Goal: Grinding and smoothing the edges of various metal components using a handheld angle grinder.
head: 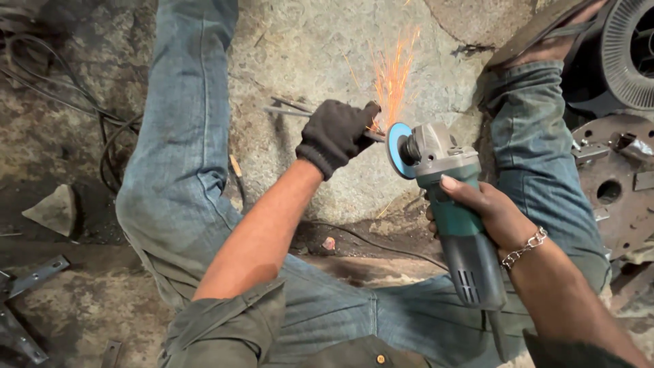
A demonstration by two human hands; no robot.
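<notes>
My left hand (337,133), in a black glove, grips a thin metal rod (286,109) that sticks out to the left over the stone floor. My right hand (487,211), bare with a chain bracelet, holds a green and grey angle grinder (453,218). Its blue-edged disc (397,150) meets the rod's end just right of the glove, and orange sparks (394,75) fly upward from that spot. My legs in blue jeans are spread on both sides of the work.
Round rusty metal plates with holes (613,184) and a wire spool (627,51) lie at the right. Dark cables (109,136) run at the left. Flat metal strips (30,279) and a stone chunk (56,210) lie at the lower left.
</notes>
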